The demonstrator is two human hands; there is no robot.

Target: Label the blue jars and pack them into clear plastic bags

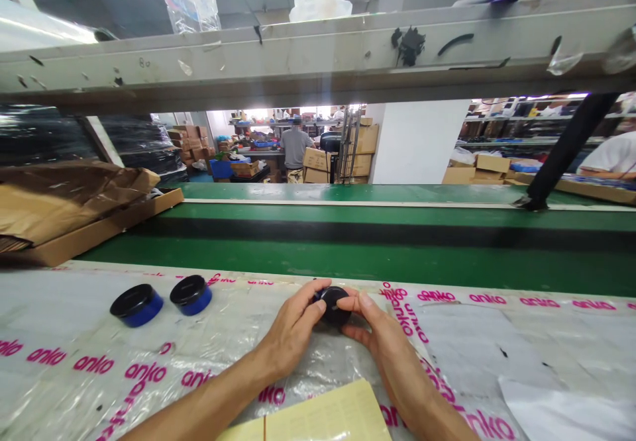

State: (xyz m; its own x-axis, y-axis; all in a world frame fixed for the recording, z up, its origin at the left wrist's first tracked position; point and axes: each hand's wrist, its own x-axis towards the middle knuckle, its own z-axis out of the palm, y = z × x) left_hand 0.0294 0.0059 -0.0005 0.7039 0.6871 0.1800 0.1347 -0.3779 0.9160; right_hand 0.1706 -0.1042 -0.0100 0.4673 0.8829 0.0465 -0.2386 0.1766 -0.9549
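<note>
In the head view, both hands, left [293, 328] and right [387, 338], are gripping a small round black piece [334, 306] between thumbs and fingers, above the plastic-covered bench [497, 335]. Left of the black piece, two short round black-and-blue containers [191, 295] are sitting on the bench. Nearer the wearer than the black piece, pale yellow printed sheets [318, 418] are lying. Beyond it, a flat green surface [318, 242] is stretching across.

Yellow sheets [322, 418] cut off at bottom; black disc [334, 297] partly hidden; far person [295, 147] blurred.
</note>
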